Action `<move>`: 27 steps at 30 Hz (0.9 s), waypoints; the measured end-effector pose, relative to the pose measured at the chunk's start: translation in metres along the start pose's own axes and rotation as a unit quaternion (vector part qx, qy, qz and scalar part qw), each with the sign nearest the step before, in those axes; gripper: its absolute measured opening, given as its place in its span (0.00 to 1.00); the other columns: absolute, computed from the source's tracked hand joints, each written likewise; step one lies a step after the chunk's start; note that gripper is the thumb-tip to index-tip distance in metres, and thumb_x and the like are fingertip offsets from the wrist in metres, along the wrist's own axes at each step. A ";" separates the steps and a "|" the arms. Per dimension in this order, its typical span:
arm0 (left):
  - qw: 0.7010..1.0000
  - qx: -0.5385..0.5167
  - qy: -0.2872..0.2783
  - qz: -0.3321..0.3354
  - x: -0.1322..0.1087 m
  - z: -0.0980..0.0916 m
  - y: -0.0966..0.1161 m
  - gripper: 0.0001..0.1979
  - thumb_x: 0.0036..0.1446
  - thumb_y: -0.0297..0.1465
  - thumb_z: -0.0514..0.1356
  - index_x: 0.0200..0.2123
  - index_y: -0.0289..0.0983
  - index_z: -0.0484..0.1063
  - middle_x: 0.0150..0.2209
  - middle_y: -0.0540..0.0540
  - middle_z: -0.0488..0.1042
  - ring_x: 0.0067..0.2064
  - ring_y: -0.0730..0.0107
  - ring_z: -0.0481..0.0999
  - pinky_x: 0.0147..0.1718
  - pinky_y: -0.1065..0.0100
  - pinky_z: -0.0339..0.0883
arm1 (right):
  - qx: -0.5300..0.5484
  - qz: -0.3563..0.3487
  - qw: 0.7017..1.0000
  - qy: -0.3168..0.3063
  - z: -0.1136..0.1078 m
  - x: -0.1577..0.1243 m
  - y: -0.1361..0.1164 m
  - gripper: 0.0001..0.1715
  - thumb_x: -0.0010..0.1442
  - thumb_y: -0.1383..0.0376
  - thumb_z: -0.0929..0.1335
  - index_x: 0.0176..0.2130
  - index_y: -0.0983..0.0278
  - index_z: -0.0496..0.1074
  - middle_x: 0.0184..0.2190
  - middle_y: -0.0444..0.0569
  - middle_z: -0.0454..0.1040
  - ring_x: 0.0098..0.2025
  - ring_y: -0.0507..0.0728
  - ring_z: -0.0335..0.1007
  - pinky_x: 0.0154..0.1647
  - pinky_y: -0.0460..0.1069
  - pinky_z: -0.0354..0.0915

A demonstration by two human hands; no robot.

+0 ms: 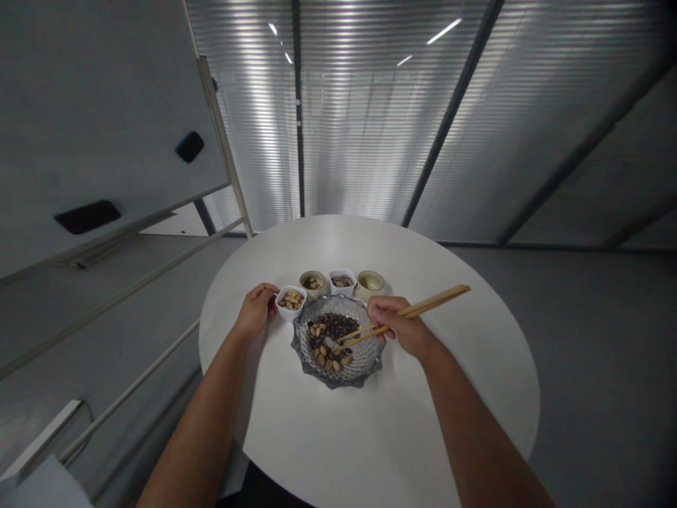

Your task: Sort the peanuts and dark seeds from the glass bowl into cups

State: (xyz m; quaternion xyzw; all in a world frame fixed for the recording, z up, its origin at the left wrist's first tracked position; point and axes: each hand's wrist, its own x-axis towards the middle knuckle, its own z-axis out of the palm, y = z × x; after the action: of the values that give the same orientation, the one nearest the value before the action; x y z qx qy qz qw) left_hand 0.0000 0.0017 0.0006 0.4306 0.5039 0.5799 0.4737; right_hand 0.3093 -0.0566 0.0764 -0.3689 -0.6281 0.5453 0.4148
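Note:
My left hand lies on the table with its fingertips at the rim of a small white square bowl of peanuts. My right hand grips wooden chopsticks, their tips reaching down into a ribbed glass dish. That dish holds dark beans and peanuts. Beyond it stand a round beige cup of mixed seeds, a white square bowl of mixed seeds, and a beige cup with pale contents.
All of this stands on a round white table whose edge curves around the dishes. Grey floor surrounds it. A large white panel on a frame rises at the left, and a slatted glass wall stands behind.

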 end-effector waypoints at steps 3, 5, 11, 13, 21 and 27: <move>1.000 -0.001 0.001 0.002 0.000 0.001 0.000 0.08 0.48 0.36 0.63 0.28 0.36 0.74 0.18 0.51 0.68 0.17 0.75 0.62 0.16 0.72 0.53 | -0.007 0.005 1.000 -0.015 -0.001 0.000 0.002 0.26 0.53 0.46 0.72 0.20 0.61 0.66 0.12 0.39 0.58 0.14 0.50 0.54 0.15 0.46 0.51; 1.000 -0.002 0.002 0.000 0.001 0.001 0.000 0.08 0.48 0.35 0.63 0.28 0.36 0.74 0.18 0.51 0.68 0.17 0.75 0.62 0.16 0.72 0.52 | -0.010 -0.001 1.000 -0.018 -0.002 -0.001 0.002 0.27 0.54 0.45 0.71 0.20 0.61 0.66 0.12 0.39 0.58 0.14 0.50 0.55 0.16 0.46 0.51; 1.000 -0.005 0.003 -0.004 0.001 0.001 -0.002 0.08 0.49 0.35 0.62 0.29 0.36 0.75 0.18 0.52 0.68 0.18 0.75 0.63 0.16 0.72 0.53 | -0.012 0.003 1.000 -0.023 -0.001 -0.001 0.000 0.26 0.54 0.45 0.71 0.20 0.61 0.66 0.14 0.41 0.61 0.15 0.50 0.55 0.16 0.46 0.53; 1.000 -0.003 0.003 -0.002 0.001 0.000 -0.003 0.08 0.49 0.35 0.62 0.28 0.36 0.75 0.18 0.51 0.68 0.18 0.75 0.63 0.16 0.72 0.53 | -0.011 0.012 0.999 -0.028 -0.002 -0.001 -0.001 0.25 0.53 0.46 0.72 0.20 0.61 0.66 0.14 0.41 0.62 0.15 0.50 0.54 0.16 0.46 0.54; 1.000 0.001 0.000 -0.002 0.003 -0.001 -0.004 0.08 0.49 0.36 0.62 0.29 0.36 0.75 0.17 0.52 0.66 0.17 0.75 0.62 0.16 0.73 0.52 | -0.019 0.012 0.999 -0.024 -0.006 -0.002 -0.005 0.25 0.52 0.47 0.72 0.19 0.62 0.67 0.14 0.42 0.65 0.16 0.52 0.60 0.16 0.46 0.52; 1.000 -0.012 0.001 0.002 0.006 -0.003 -0.008 0.08 0.48 0.36 0.63 0.28 0.36 0.74 0.17 0.52 0.67 0.16 0.75 0.62 0.15 0.73 0.52 | -0.018 0.019 0.999 -0.042 0.001 0.000 0.002 0.27 0.53 0.46 0.72 0.20 0.62 0.67 0.15 0.41 0.64 0.16 0.51 0.59 0.16 0.46 0.54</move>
State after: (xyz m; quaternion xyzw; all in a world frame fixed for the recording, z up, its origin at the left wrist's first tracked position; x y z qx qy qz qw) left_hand -0.0030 0.0072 -0.0073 0.4259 0.4965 0.5870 0.4770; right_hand 0.3087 -0.0569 0.0746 -0.3646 -0.6480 0.5564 0.3709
